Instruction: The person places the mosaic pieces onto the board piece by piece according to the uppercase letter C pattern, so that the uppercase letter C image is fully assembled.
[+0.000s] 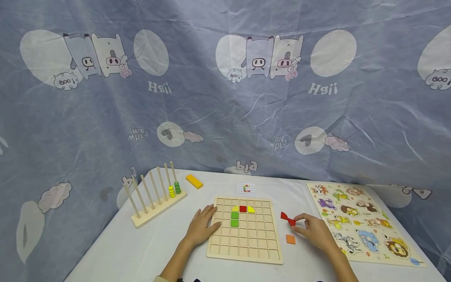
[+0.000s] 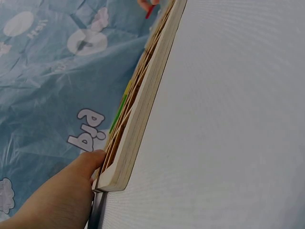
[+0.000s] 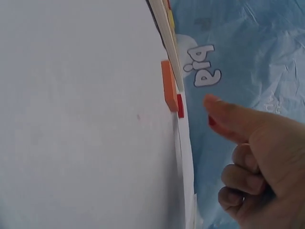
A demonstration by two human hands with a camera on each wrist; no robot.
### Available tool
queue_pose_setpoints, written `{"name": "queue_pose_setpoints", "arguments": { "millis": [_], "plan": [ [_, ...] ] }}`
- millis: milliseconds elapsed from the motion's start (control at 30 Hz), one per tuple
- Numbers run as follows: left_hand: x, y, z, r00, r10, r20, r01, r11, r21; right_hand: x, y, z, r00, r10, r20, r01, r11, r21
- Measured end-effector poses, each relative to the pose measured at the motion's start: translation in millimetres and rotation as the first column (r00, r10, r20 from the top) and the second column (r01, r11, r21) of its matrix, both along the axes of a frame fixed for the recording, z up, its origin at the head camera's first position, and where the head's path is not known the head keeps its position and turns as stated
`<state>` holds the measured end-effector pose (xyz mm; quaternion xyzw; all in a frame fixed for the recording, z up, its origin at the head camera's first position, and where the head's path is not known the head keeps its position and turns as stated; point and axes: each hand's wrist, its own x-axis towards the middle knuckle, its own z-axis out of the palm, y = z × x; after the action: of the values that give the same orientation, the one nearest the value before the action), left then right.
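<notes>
A square wooden grid board [image 1: 244, 252] lies on the table. It holds two green squares [image 1: 235, 219], a red square [image 1: 243, 209] and two yellow rounded pieces [image 1: 251, 209]. My left hand [image 1: 201, 226] rests at the board's left edge, fingers extended and thumb over the rim, as the thumb [image 2: 90, 162] also shows in the left wrist view. Right of the board, my right hand [image 1: 312, 230] pinches a red piece [image 1: 291, 222] between thumb and index finger. Another red piece [image 1: 283, 215] is right beside it, and an orange square [image 1: 290, 239] lies nearer me.
A small pattern card [image 1: 246, 189] lies behind the board. At the left stands a wooden peg rack [image 1: 160, 209] with yellow and green beads, a yellow-orange block [image 1: 194, 181] behind it. An animal puzzle board [image 1: 366, 223] lies at the right. A printed curtain [image 1: 225, 117] hangs behind.
</notes>
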<state>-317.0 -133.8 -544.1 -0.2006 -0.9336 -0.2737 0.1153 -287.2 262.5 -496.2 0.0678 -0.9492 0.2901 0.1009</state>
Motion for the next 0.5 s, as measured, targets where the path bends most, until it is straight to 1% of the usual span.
{"name": "queue_pose_setpoints", "arguments": {
  "millis": [67, 167, 333, 500],
  "plan": [
    [0.3, 0, -0.2, 1.0, 0.001, 0.003, -0.001, 1.0, 0.001, 0.1, -8, 2.0, 1.0, 0.008, -0.024, -0.008, 1.0, 0.001],
    [0.6, 0, -0.9, 1.0, 0.002, 0.007, -0.002, 1.0, -0.002, 2.4, -25, 6.6, 0.999, 0.015, -0.039, -0.015, 1.0, 0.004],
    [-0.2, -1, -2.1, 1.0, 0.001, -0.003, -0.001, 1.0, -0.005, 9.4, -54, 14.0, 0.999, 0.026, -0.03, -0.026, 1.0, -0.009],
    [-1.2, -1, -2.1, 1.0, -0.001, -0.012, 0.001, 1.0, -0.004, 11.2, -80, 15.7, 0.998, 0.036, -0.043, -0.036, 0.999, -0.009]
  ]
}}
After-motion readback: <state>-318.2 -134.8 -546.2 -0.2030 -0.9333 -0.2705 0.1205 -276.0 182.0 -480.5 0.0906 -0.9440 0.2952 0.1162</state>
